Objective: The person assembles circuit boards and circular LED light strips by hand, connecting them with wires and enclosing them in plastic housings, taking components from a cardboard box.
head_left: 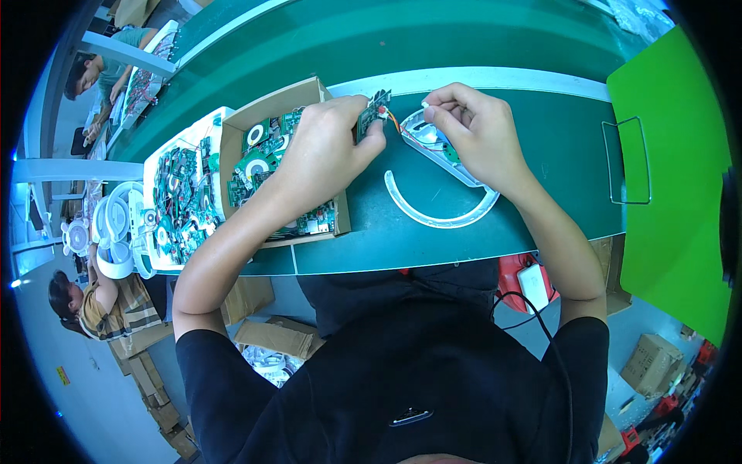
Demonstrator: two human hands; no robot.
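My left hand [328, 147] grips a small green circuit board [374, 113] between thumb and fingers, over the right side of an open cardboard box. Thin red, yellow and dark wires [395, 121] run from a white plug on the board towards a white curved plastic housing [461, 169]. Above that housing, my right hand [485, 138] is closed in a pinch on a small white piece [425, 105], whose kind I cannot make out. Part of the housing, with a green board inside, is hidden under my right hand. A translucent curved strip [440, 223] lies on the green table just nearer to me.
At left, the cardboard box [343, 215] and a white tray [151, 232] hold many circuit boards. White ring-shaped parts [116, 232] are stacked further left. A bright green panel [668, 178] with a wire handle borders the right. Two people sit at the left.
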